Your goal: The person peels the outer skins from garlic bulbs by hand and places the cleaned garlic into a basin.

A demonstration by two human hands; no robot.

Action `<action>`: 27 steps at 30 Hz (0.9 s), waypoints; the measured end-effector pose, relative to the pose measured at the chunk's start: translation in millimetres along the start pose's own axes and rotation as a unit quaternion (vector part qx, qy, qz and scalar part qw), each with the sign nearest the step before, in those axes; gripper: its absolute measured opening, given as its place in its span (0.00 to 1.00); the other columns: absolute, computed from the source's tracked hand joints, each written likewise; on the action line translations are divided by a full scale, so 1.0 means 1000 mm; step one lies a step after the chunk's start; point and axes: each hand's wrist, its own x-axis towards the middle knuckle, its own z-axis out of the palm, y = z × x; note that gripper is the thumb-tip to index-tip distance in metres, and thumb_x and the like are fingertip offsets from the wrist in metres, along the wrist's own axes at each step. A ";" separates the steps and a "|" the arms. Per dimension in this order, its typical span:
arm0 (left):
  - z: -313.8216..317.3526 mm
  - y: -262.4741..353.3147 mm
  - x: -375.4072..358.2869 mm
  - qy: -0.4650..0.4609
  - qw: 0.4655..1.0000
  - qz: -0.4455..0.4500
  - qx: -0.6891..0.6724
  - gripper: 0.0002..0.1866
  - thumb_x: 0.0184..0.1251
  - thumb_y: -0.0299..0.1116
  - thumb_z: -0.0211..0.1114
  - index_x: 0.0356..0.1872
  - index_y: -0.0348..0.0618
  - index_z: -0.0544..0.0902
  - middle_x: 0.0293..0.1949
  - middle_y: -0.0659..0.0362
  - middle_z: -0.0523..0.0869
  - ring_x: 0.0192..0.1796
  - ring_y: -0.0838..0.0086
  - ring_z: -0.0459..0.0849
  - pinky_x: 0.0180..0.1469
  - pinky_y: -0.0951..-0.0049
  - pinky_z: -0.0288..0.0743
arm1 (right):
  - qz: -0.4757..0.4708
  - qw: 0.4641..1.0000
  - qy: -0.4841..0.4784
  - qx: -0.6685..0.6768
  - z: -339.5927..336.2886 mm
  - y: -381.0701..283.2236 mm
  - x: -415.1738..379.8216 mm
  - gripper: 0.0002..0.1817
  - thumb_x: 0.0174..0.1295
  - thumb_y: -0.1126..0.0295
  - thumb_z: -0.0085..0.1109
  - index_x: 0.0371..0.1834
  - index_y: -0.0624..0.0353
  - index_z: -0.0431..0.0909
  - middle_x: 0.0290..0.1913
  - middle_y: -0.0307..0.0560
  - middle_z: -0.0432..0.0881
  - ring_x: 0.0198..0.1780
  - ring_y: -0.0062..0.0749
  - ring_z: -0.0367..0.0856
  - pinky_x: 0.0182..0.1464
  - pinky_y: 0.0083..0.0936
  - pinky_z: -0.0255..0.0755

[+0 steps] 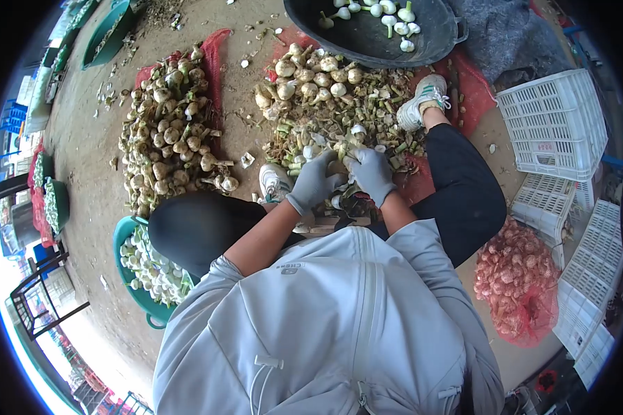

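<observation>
Both of my hands wear grey gloves and meet over a heap of garlic scraps (318, 130) between my feet. My left hand (316, 182) has its fingers curled at the heap's near edge; what they hold, if anything, is too small to tell. Close beside it, my right hand (372, 174) bends its fingers inward around something pale that I cannot make out. Whole garlic bulbs (323, 77) lie just beyond the scraps. A black basin (360, 48) farther off holds several trimmed white bulbs (389, 21).
A large garlic pile (166, 131) lies on the left, with a green basin (142, 294) of white garlic nearer me. White crates (554, 124) stand on the right beside a red net bag (516, 280) of bulbs. My shoes (424, 102) flank the heap.
</observation>
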 end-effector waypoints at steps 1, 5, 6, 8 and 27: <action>0.004 -0.001 -0.006 0.016 1.000 0.015 0.013 0.24 0.46 0.32 0.65 0.47 0.36 0.74 0.38 0.42 0.80 0.41 0.53 0.81 0.43 0.63 0.73 | -0.012 1.000 0.010 0.003 -0.002 -0.008 -0.007 0.13 0.50 0.62 0.57 0.22 0.62 0.77 0.23 0.60 0.76 0.29 0.53 0.77 0.32 0.39 0.70; 0.011 0.007 -0.015 0.034 0.994 0.023 0.103 0.24 0.44 0.33 0.65 0.46 0.38 0.74 0.40 0.42 0.79 0.43 0.50 0.79 0.43 0.61 0.73 | -0.042 0.994 0.053 -0.091 0.001 -0.021 -0.016 0.12 0.48 0.63 0.55 0.21 0.62 0.77 0.23 0.59 0.77 0.28 0.52 0.78 0.32 0.39 0.70; 0.010 0.009 -0.017 0.040 0.994 0.026 0.101 0.24 0.44 0.33 0.65 0.46 0.38 0.74 0.40 0.42 0.79 0.43 0.50 0.79 0.43 0.61 0.73 | -0.027 0.994 0.062 -0.084 0.003 -0.021 -0.017 0.12 0.48 0.63 0.55 0.21 0.62 0.77 0.22 0.58 0.77 0.28 0.51 0.78 0.31 0.39 0.70; 0.008 0.013 -0.019 0.052 0.992 0.025 0.114 0.24 0.43 0.33 0.66 0.46 0.39 0.74 0.42 0.39 0.78 0.44 0.48 0.78 0.44 0.60 0.73 | 0.006 0.994 0.084 -0.070 0.006 -0.017 -0.017 0.12 0.46 0.63 0.54 0.20 0.62 0.77 0.21 0.57 0.77 0.26 0.49 0.78 0.31 0.38 0.70; -0.016 -0.006 -0.022 -0.239 0.605 -0.128 -0.749 0.28 0.62 0.60 0.46 0.44 0.44 0.74 0.28 0.52 0.79 0.16 0.80 0.68 0.17 0.83 0.62 | 0.023 0.900 -0.079 0.428 -0.020 -0.065 -0.034 0.11 0.57 0.64 0.59 0.41 0.56 0.78 0.24 0.30 0.75 0.18 0.09 0.67 0.17 0.09 0.61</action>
